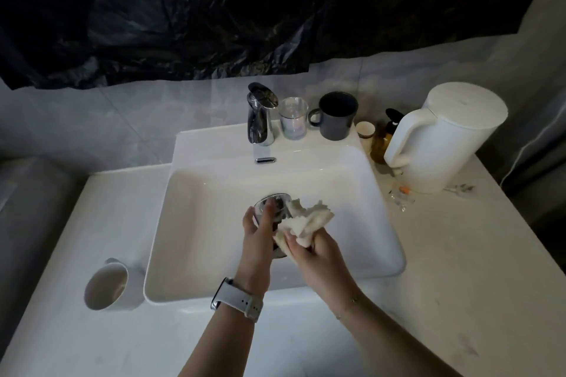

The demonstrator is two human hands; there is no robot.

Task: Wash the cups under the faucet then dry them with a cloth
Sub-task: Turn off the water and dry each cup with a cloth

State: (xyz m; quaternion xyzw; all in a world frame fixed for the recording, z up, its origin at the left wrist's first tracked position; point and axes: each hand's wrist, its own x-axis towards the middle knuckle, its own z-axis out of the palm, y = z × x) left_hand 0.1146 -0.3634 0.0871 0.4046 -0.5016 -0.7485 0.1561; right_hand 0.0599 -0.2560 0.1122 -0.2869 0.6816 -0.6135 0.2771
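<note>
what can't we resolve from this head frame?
- Glass cup: mostly covered by the left hand and the cloth; wet or dry cannot be told.
- Right hand: fingertips buried in the cloth.
- Amber bottle: half behind the white kettle; label unreadable.
- Small items beside the kettle: too small.

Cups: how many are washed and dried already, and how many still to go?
Done, it seems: a white mug stands beside the sink. In hand: the left hand holds a clear glass while the right hand grips the cloth, drying. Probably left: a glass tumbler and dark mug by the faucet.
</note>
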